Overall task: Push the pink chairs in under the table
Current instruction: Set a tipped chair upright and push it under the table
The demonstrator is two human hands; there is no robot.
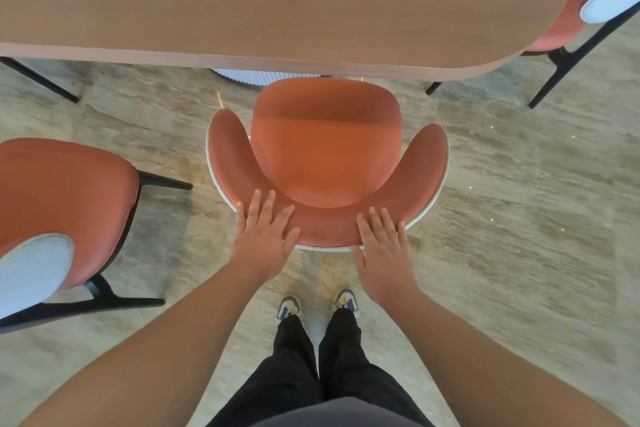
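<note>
A pink chair (325, 149) with a curved backrest stands straight in front of me, its seat front just at the edge of the wooden table (277, 0). My left hand (265, 234) lies flat with straight fingers on the left part of the backrest top. My right hand (382, 246) lies flat on the right part of the same backrest. A second pink chair (62, 198) stands to the left, away from the table and turned sideways. A third pink chair (568, 10) sits at the table's right end.
Black chair legs (571, 59) stick out on the stone-pattern floor at the right and another leg at the far left under the table. A white ribbed table base (263, 74) shows below the table edge. My feet (318, 303) stand just behind the middle chair.
</note>
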